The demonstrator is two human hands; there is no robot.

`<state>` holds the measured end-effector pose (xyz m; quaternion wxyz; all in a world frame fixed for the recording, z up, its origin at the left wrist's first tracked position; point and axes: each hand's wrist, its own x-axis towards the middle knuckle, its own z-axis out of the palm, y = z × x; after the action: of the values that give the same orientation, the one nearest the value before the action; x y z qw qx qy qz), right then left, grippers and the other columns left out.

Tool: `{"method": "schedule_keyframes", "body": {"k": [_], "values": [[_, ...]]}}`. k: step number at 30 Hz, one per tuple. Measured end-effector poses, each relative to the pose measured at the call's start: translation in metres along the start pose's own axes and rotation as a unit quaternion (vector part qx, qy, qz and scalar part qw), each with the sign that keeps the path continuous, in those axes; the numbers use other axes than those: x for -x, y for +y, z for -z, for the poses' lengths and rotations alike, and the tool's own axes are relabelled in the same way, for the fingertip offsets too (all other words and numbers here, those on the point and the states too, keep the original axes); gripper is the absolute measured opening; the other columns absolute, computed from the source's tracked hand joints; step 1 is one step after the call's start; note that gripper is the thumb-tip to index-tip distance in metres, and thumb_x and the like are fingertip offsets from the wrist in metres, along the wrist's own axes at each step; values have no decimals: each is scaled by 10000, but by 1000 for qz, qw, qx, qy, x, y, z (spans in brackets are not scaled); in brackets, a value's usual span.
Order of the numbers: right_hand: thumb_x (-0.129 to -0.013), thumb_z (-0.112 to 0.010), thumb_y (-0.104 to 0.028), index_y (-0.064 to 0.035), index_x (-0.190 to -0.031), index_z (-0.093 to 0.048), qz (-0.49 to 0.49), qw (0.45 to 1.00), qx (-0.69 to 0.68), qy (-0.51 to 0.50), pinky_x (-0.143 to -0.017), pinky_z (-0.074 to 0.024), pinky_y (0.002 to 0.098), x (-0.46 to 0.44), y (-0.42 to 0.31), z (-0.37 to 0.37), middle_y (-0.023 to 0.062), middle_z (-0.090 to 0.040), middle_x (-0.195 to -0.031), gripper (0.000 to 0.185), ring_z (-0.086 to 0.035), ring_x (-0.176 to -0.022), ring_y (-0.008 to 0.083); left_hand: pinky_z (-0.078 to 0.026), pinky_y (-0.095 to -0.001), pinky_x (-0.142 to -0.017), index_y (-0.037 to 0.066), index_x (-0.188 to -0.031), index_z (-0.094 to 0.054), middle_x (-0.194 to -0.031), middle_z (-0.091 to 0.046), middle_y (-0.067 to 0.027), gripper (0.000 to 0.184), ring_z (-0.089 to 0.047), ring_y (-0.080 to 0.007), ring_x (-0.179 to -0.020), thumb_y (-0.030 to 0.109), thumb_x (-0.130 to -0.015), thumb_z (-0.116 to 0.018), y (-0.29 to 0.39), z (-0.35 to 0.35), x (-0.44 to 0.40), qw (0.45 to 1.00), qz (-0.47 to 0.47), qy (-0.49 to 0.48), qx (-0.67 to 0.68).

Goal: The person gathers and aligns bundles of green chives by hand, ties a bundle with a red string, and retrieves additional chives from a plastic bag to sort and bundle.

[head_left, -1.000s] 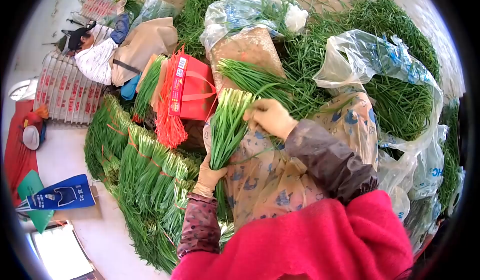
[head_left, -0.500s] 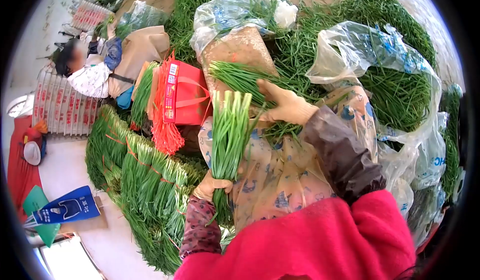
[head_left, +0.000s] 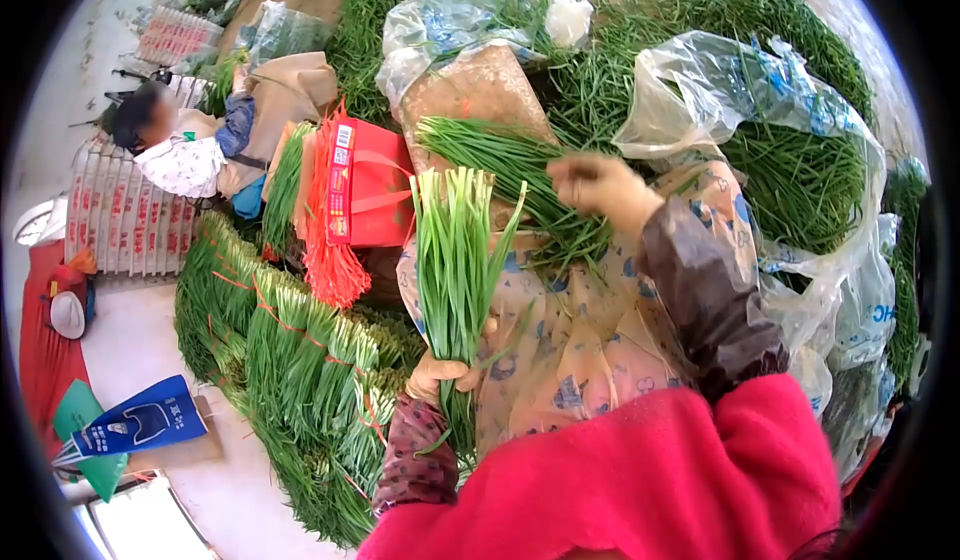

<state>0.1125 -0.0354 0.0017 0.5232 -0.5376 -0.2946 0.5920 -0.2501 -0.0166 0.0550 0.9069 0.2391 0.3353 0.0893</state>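
Gloved in a pale tan colour, my left hand (head_left: 437, 377) is closed round the lower part of a bunch of garlic chives (head_left: 455, 270), whose pale cut ends point up and away from me. My right hand (head_left: 605, 192), also gloved, is up beside a loose pile of garlic chives (head_left: 490, 155) lying over a worn brown board (head_left: 475, 90). Motion smears its fingers, so their grip is unclear. Below both hands, a translucent patterned apron (head_left: 560, 360) covers my lap, with a few stray leaves on it.
Left of my lap stand a red box (head_left: 375, 185), red ties (head_left: 332, 265) and stacked tied bunches (head_left: 290, 360). On the right, a clear plastic bag (head_left: 700, 70) lies around more chives (head_left: 800, 195). Another person (head_left: 185, 150) sits at the upper left.
My right hand has drawn back to the right from the loose chives, its fingers now blurred. The bunch in my left hand has shifted slightly, and a few leaves splay out on its right.
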Motion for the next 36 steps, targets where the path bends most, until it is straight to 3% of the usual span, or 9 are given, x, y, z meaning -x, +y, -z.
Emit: {"method": "schedule_keyframes", "body": {"k": [3, 7, 12, 22, 26, 29, 31, 33, 36], "values": [[-803, -767, -242, -18, -1472, -269, -16, 984, -17, -179, -1069, -352, 375, 2, 43, -22, 158, -448, -1395, 864, -429, -1264, 229, -361, -229, -477, 9, -1350, -447, -1074, -633, -70, 824, -502, -120, -583, 90, -590, -756, -3, -4, -2, 999, -4, 32, -17], [-658, -845, -481, -46, -1503, -98, 77, 934, -178, -300, -1078, -311, 374, -1, 20, -57, 94, -394, -1405, 1210, -370, -1297, 207, -435, -252, -534, 17, -1325, -482, -1054, -625, -66, 714, -562, -149, -664, -4, -659, -739, 7, -42, -7, 995, 19, 38, -93], [-667, -852, -430, -104, -1500, -207, 67, 923, -314, -212, -1037, -372, 373, 9, -6, -63, 70, -498, -1313, 1103, -475, -1218, 201, -514, -275, -633, 20, -1197, -575, -935, -649, -46, 454, -612, -140, -715, -22, -768, -717, -23, -23, -11, 950, 14, 108, -292], [-691, -851, -304, -43, -1377, -417, 90, 896, -347, -261, -977, -445, 381, 31, -34, -59, 53, -568, -1226, 852, -537, -1145, 212, -504, -265, -717, 34, -1300, -530, -1152, -625, -47, 541, -592, -118, -891, 10, -793, -717, -20, -35, -25, 957, 53, -50, -281], [-716, -822, -203, -8, -1273, -534, 88, 944, -257, -189, -811, -506, 352, 35, -62, -52, 33, -637, -806, 657, -647, -859, 183, -461, -296, -897, 46, -1337, -499, -1209, -596, -39, 606, -538, -138, -1078, 46, -782, -741, -22, -46, -33, 956, 20, -67, -286], [-772, -747, -161, -72, -1018, -648, 171, 965, -164, -111, -675, -544, 342, 21, -128, -38, 78, -678, -830, 280, -676, -795, 217, -462, -288, -889, 49, -1337, -496, -1203, -595, -33, 614, -530, -124, -1076, 53, -778, -748, -13, -42, -43, 915, -82, -70, -389], [-782, -744, -146, -69, -993, -652, 264, 956, -124, 41, -677, -562, 331, 6, -173, -17, 76, -676, -856, 242, -672, -810, 225, -493, -279, -795, 38, -1339, -486, -1141, -605, -53, 605, -569, -116, -928, 20, -782, -720, -2, -39, -40, 920, 14, 20, -390], [-794, -746, -174, -98, -1079, -652, 364, 925, -90, -67, -674, -566, 324, -9, -229, 8, 83, -671, -890, 311, -663, -811, 221, -508, -291, -752, 42, -1428, -371, -1142, -587, -99, 702, -581, -133, -842, 1, -801, -686, -3, -9, -43, 941, 75, 7, -330], [-835, -708, -146, -66, -1074, -614, 487, 872, 31, 40, -680, -575, 312, -27, -298, 32, 109, -678, -973, 269, -667, -857, 191, -514, -295, -718, 84, -1522, -139, -1169, -541, -129, 864, -578, -146, -812, -29, -828, -641, -10, 26, -41, 931, 1, -15, -364]]}}
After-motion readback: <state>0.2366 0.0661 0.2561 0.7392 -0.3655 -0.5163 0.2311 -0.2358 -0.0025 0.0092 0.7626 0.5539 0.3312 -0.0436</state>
